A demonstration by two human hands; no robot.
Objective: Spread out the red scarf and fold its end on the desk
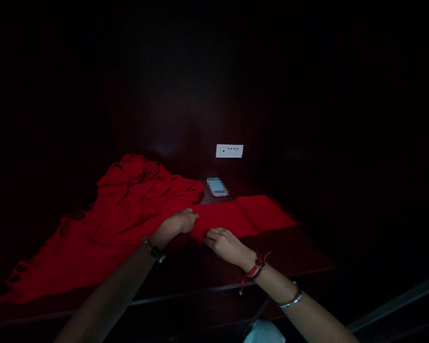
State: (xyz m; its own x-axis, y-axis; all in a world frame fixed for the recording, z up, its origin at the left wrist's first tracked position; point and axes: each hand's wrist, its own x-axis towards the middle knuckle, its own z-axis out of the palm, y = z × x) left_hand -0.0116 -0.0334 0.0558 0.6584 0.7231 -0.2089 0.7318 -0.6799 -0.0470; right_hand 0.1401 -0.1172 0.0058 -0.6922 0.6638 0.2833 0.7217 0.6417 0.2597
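Observation:
A red scarf (218, 215) with fringed ends lies across the dark surface. Its right part is spread flat with a crease across it, while the left part is bunched into a loose heap (136, 190). My left hand (184, 221) is closed on the cloth where the heap meets the flat strip. Just to its right, my right hand (226, 244) has its fingers curled round the near edge of the strip. Both sets of fingertips are partly hidden. Bracelets circle both wrists.
Behind the scarf lies a pale, pixelated phone-like rectangle (217, 187). A white power socket (229, 151) is set in the dark back wall. The front edge of the surface (186, 291) runs below my hands. Something pale (264, 332) shows at the bottom.

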